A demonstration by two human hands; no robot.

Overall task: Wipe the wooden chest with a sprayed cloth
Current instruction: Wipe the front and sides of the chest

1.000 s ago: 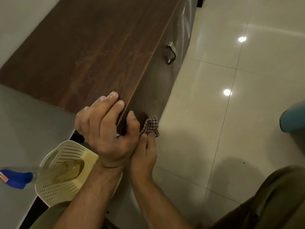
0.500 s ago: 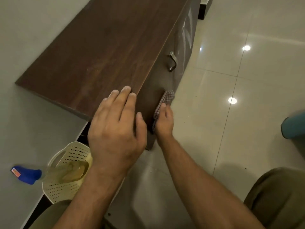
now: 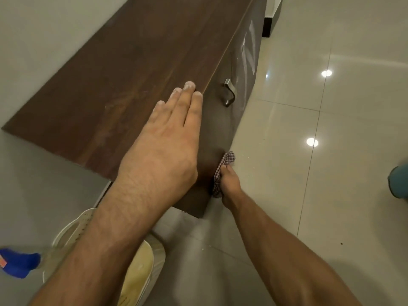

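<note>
The dark wooden chest (image 3: 132, 69) runs along the wall, its front face turned to the tiled floor. My left hand (image 3: 167, 138) lies flat on the top near the front edge, fingers together and extended. My right hand (image 3: 229, 184) is low against the front face near the chest's near corner, closed on a small checked cloth (image 3: 224, 166) that is pressed against the wood. A metal handle (image 3: 230, 92) sticks out of the front face farther along.
A cream perforated basket (image 3: 141, 268) stands on the floor below my left forearm. A spray bottle with a blue head (image 3: 18, 263) is at the lower left. Glossy tiles (image 3: 309, 195) spread to the right; something teal (image 3: 399, 184) sits at the right edge.
My left hand went from gripping the chest's corner to lying flat farther along the top. My right hand wiped the cloth up the front face, then back down low.
</note>
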